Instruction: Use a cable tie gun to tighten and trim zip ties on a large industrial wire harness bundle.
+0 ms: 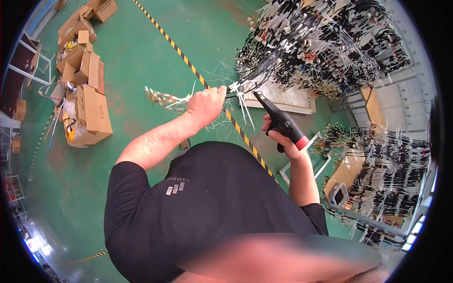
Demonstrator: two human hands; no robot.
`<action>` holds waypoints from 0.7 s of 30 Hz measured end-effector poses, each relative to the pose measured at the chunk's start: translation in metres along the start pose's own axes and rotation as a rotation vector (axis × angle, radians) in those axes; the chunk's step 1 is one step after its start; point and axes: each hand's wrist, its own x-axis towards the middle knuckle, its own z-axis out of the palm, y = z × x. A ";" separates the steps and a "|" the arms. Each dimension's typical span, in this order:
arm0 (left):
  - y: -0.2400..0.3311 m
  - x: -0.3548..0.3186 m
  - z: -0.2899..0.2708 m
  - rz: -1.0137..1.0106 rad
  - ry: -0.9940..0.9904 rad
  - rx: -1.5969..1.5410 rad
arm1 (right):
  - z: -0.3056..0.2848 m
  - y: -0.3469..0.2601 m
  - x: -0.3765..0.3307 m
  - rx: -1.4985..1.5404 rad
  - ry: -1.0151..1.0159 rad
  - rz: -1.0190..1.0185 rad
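i see my left hand (205, 104) raised ahead of me, fingers curled tight into a fist around a bundle of white cable ties (175, 101), whose tails stick out to the left. just right of that fist a few more ties fan out where they meet the black wire harness (245, 87). my right hand (283, 137) has its fingers wrapped shut around the grip of a black tie gun (278, 120) with a red band at its butt, nose pointing up and left toward the ties, close to them but apart.

i'd judge the ties light, thin and springy, a bit slick, so a full-fist hold near their heads suits them. the gun looks stiff and solid, best held by its grip as it is.

counted: one gun, one bundle in hand, its ties too many and too blurred to number. harnesses on the far right racks (330, 47) are too many to count. cardboard boxes (87, 104) lie on the green floor (151, 56) at far left, about ten. one striped floor line (179, 49).
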 end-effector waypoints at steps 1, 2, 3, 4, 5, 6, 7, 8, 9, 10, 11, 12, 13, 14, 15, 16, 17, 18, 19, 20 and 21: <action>-0.003 0.000 -0.001 0.019 0.001 0.062 | 0.003 -0.004 0.001 -0.053 -0.013 0.020; -0.006 -0.001 -0.004 0.045 -0.004 0.098 | 0.007 -0.007 0.003 -0.105 -0.026 0.040; -0.010 0.000 -0.006 0.067 -0.004 0.115 | 0.010 -0.005 0.005 -0.114 -0.047 0.047; -0.013 0.002 -0.010 0.059 -0.005 0.111 | 0.015 -0.004 0.005 -0.118 -0.053 0.052; -0.015 0.004 -0.013 0.073 -0.018 0.126 | 0.021 -0.001 0.004 -0.105 -0.041 0.033; -0.016 0.006 -0.017 0.087 -0.032 0.141 | 0.026 0.001 0.003 -0.091 -0.028 0.013; -0.017 0.007 -0.021 0.083 -0.043 0.150 | 0.029 0.002 0.003 -0.107 -0.029 0.036; -0.018 0.007 -0.021 0.079 -0.043 0.149 | 0.033 0.003 0.002 -0.109 -0.032 0.038; -0.019 0.007 -0.021 0.089 -0.030 0.156 | 0.037 0.004 0.002 -0.055 -0.024 0.086; -0.020 0.007 -0.021 0.101 -0.018 0.166 | 0.040 0.006 0.002 0.000 -0.015 0.133; -0.020 0.006 -0.021 0.099 -0.018 0.166 | 0.043 0.010 0.002 0.000 -0.017 0.133; -0.019 0.005 -0.020 0.107 -0.027 0.173 | 0.046 0.017 0.002 0.012 0.008 0.096; -0.019 0.004 -0.020 0.116 -0.036 0.177 | 0.048 0.021 0.001 0.025 0.036 0.061; -0.018 0.004 -0.020 0.118 -0.037 0.175 | 0.051 0.019 0.002 0.026 0.038 0.063; -0.017 0.005 -0.020 0.102 -0.072 0.171 | 0.053 0.016 0.003 -0.008 0.041 0.072; -0.015 0.005 -0.021 0.083 -0.106 0.165 | 0.055 0.014 0.003 -0.043 0.043 0.083; -0.013 0.005 -0.022 0.083 -0.107 0.162 | 0.056 0.015 0.002 -0.044 0.044 0.086; -0.010 0.005 -0.024 0.100 -0.097 0.164 | 0.057 0.017 0.002 -0.034 0.065 0.081; -0.007 0.004 -0.024 0.117 -0.087 0.168 | 0.058 0.019 0.002 -0.023 0.087 0.076; -0.005 0.003 -0.024 0.118 -0.089 0.165 | 0.058 0.018 0.001 -0.023 0.087 0.079; -0.003 0.002 -0.023 0.140 -0.082 0.176 | 0.058 0.016 0.002 -0.056 0.083 0.101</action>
